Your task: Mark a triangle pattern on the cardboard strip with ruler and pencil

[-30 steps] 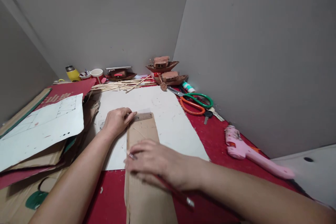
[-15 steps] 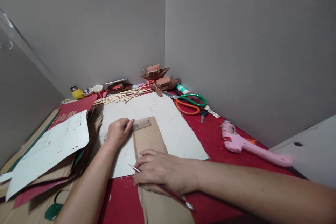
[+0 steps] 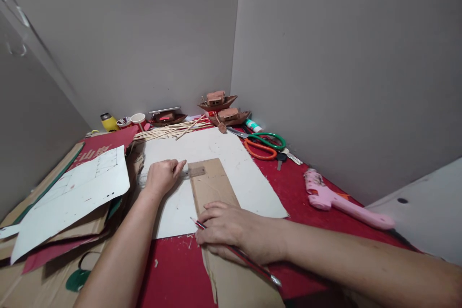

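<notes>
My left hand [image 3: 164,177] is closed around a clear ruler [image 3: 197,172], whose right end overlaps the far end of a brown cardboard strip [image 3: 211,187]. The rest of the ruler shows to the left of the hand over a large white sheet [image 3: 238,163]. Lower on the strip lies my right hand [image 3: 234,231], with a dark red-striped pencil [image 3: 256,265] held between its fingers and slanting under the palm. The pencil's tip points up and left, off the cardboard. The strip runs from the white sheet onto the red tabletop [image 3: 169,274].
Green-and-orange-handled scissors [image 3: 265,144], a utility blade [image 3: 293,156] and a pink glue gun [image 3: 335,199] lie to the right. Small model boats [image 3: 229,116] and thin wooden sticks [image 3: 166,131] are at the back. Stacked cardboard with a drawn-on sheet [image 3: 79,197] rises at left.
The ruler has slid left relative to the cardboard, so less of it lies on the strip. The strip and my right hand with the pencil have shifted slightly right.
</notes>
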Demonstrator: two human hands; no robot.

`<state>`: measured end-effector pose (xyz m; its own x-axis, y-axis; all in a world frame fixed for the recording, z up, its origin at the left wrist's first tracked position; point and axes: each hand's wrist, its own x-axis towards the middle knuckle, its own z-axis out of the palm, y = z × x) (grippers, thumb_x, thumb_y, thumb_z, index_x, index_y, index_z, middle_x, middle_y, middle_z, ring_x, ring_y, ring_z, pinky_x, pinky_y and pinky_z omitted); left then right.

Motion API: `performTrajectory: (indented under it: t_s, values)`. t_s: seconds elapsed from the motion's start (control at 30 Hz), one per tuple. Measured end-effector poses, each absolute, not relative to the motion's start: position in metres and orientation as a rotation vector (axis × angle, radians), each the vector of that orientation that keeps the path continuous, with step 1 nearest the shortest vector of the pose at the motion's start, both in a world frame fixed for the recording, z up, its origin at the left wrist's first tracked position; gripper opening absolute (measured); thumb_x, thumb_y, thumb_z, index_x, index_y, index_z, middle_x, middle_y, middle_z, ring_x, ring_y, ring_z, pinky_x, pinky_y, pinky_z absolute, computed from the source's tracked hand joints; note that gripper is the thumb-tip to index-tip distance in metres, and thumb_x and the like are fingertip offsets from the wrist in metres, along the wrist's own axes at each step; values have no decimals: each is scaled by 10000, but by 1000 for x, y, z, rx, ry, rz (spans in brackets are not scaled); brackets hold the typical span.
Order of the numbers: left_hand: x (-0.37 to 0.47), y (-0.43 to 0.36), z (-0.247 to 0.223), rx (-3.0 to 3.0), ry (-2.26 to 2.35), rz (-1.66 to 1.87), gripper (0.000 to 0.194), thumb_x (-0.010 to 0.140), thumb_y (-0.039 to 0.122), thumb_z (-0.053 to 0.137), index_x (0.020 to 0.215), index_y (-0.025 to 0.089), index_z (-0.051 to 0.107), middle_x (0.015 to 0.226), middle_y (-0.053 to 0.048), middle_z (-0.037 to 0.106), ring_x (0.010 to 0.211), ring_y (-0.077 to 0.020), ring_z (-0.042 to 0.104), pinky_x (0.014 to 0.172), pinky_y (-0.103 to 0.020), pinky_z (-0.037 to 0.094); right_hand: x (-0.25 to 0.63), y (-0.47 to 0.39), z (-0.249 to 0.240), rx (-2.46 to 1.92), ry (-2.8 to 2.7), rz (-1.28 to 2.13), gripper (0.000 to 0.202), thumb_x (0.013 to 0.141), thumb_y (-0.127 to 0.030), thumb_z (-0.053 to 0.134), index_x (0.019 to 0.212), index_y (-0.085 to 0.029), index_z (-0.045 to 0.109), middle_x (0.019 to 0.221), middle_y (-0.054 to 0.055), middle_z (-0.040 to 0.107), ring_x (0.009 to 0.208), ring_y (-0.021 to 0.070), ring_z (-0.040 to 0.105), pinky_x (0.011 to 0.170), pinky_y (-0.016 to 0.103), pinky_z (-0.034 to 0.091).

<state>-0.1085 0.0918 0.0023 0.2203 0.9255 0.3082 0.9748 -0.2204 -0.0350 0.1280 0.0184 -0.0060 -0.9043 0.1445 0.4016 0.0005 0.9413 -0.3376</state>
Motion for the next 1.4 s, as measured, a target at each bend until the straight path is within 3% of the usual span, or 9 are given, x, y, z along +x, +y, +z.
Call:
performTrajectory:
  t_s: [0.17,0.3,0.53,1.07,1.4]
  values:
    - [-109,92,6,-2267,-1827,-261,547,1010,495,333,739,223,723,783,-96,761,730,-230,687,616,-319,317,123,26,4,-289,-2352,700,250,949,-193,492,1123,-122,657,902,100,728,809,170,649,763,316,523]
    - [-110,93,5,-2265,-1852,-227,582,1009,518,308,772,216,746,803,-113,763,755,-249,695,627,-327,341,115,43,14,-705,-1750,1026,246,970,-357,509,1082,-202,663,914,59,735,765,154,667,679,301,547]
    - [-110,97,2,-2292,-1895,-174,620,1004,548,284,790,216,761,774,-109,752,754,-250,685,650,-328,368,110,80,-11,-915,-1141,1269,399,819,-544,654,961,-171,645,768,41,732,535,88,596,462,192,456]
    - [-105,96,2,-2352,-1941,-173,595,991,539,322,714,211,735,638,-92,692,664,-235,644,607,-336,320,119,75,-12,-873,-1190,1218,435,867,-514,617,1119,-160,599,850,61,741,587,107,617,459,209,482]
    - [-105,94,4,-2331,-1881,-151,561,989,527,361,757,199,753,716,-103,727,723,-240,664,634,-325,347,119,73,-12,-900,-1220,1185,417,891,-503,597,1157,-182,601,865,59,723,612,120,621,464,218,489]
